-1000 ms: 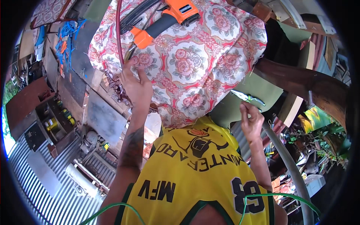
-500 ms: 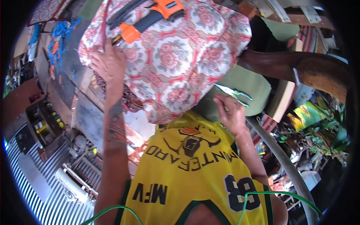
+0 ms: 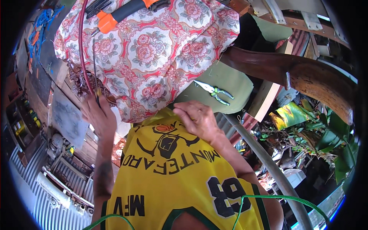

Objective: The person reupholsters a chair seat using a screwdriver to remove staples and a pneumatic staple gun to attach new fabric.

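Observation:
My left hand (image 3: 99,117) is closed around the yellow-and-black handle of a screwdriver (image 3: 94,65), its long thin shaft pointing away from me over the floral fabric. The floral fabric (image 3: 145,50), red and white with roses, covers a padded piece in front of me. My right hand (image 3: 199,119) is closed with fingers curled, near the fabric's close edge; whatever it pinches is hidden. Beyond it, pliers (image 3: 214,92) with green-and-black handles lie on a green panel (image 3: 239,88). An orange-and-black power tool (image 3: 119,17) rests on the fabric at the far side.
A dark red hose (image 3: 81,42) runs across the fabric's left side down toward my left hand. Carved dark wood (image 3: 82,82) shows under the left edge. A curved brown wooden arm (image 3: 291,69) stands at right, with a grey metal pipe (image 3: 264,165) nearer me. Blue straps (image 3: 40,28) lie far left.
My left hand has come back toward me from beside the power tool, with the screwdriver now showing in it. The whole view has shifted, moving the fabric and pliers leftward in the picture.

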Available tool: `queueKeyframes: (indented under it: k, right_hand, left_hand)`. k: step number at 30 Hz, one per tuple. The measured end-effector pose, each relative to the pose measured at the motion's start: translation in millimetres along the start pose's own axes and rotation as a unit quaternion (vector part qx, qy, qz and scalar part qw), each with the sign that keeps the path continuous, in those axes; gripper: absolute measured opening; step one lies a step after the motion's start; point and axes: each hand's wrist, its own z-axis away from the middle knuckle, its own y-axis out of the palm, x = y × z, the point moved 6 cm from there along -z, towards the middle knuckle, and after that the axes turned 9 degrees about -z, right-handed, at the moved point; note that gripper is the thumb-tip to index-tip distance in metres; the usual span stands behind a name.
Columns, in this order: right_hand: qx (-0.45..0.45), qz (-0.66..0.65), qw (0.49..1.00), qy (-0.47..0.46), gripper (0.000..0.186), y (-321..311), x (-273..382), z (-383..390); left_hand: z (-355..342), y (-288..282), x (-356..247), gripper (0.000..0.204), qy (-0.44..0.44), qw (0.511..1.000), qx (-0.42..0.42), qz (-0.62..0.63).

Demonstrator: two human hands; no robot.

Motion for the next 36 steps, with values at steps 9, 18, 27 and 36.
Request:
queueKeyframes:
  k: [9,18,27,36]
  right_hand:
    - [0.085,-0.174,0.972,0.136,0.028,33.3,13.3,-35.7]
    - [-0.054,0.025,0.966,0.253,0.036,-94.7,-9.4,2.0]
    - [-0.008,-0.066,0.912,0.404,0.038,-111.6,-20.8,13.1]
    - [-0.002,-0.270,0.810,0.520,0.032,-99.6,-18.8,-13.6]
  left_hand:
    - [48.9,2.6,-138.3,0.030,0.147,0.829,0.309,0.443]
    - [-44.3,26.7,-194.8,0.049,0.188,0.954,-0.075,0.223]
    - [-71.0,44.6,-234.9,0.078,0.116,0.983,-0.043,0.133]
    - [-2.7,45.9,-247.5,0.056,0.195,0.942,0.094,0.258]
